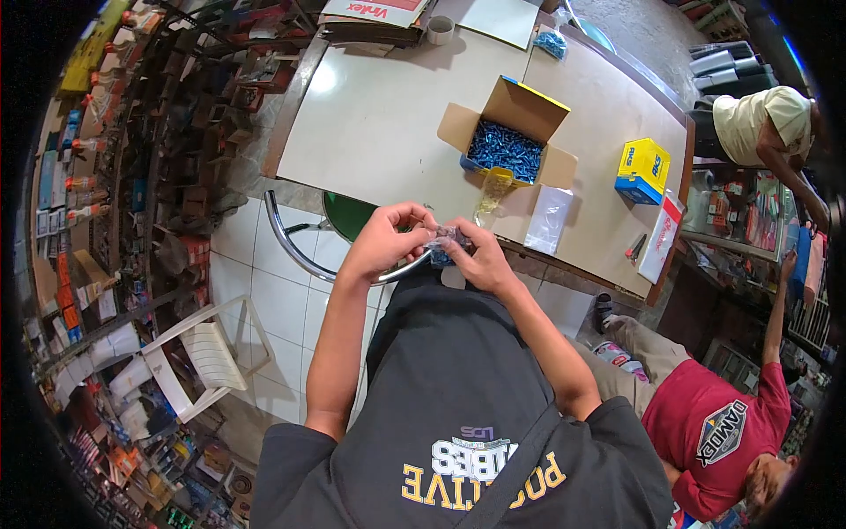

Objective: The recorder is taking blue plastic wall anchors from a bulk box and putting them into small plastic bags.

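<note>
My left hand (391, 241) and my right hand (480, 254) meet over my lap, just off the table's near edge. Between them they pinch the gathered top of a small clear plastic bag (441, 256) with blue pieces inside. Beyond them on the table stands an open cardboard box (560, 168) filled with small blue fasteners or plugs (505, 151). A clear bag of yellowish pieces (494, 192) lies against the box's near side. To its right is a stack of flat clear plastic bags (549, 220).
The table (370, 112) also bears a closed yellow-blue box (642, 170), a cutter (636, 248), a red-white packet (662, 236), a filled bag (550, 43) and a tape roll (440, 30). A white plastic chair (211, 357) stands left. Two people are at the right.
</note>
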`<state>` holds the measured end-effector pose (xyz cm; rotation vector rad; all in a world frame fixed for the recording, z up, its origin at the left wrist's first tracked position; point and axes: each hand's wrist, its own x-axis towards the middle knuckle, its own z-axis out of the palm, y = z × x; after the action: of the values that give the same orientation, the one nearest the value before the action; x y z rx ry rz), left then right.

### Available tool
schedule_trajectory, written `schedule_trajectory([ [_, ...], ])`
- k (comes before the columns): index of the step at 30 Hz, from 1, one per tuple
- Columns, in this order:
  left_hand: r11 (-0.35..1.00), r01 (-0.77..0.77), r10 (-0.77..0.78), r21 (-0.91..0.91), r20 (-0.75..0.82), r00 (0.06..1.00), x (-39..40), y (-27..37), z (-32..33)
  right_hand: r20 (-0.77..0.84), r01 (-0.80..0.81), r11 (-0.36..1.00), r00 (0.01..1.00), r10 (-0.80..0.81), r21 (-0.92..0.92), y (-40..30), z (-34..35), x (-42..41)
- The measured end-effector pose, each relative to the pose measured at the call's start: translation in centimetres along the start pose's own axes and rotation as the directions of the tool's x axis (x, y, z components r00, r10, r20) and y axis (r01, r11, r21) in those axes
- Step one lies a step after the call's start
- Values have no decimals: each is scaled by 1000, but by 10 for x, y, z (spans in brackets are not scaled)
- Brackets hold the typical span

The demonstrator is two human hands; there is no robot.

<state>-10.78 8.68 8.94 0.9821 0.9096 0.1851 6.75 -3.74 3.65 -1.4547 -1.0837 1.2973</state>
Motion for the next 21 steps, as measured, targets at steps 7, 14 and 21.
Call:
schedule_trajectory([
  [7, 999, 25, -27, -35, -36, 999, -4, 15, 2, -52, 80, 994, 995, -84, -70, -12, -8, -6],
  [14, 998, 15, -21, -64, -95, 995, -5, 25, 12, -22, 70, 996, 997, -71, -52, -40, -28, -8],
  [21, 904, -363, 268, -228, -359, 894, -12, 44, 8, -33, 61, 997, 997, -63, -46, -41, -58, -7],
])
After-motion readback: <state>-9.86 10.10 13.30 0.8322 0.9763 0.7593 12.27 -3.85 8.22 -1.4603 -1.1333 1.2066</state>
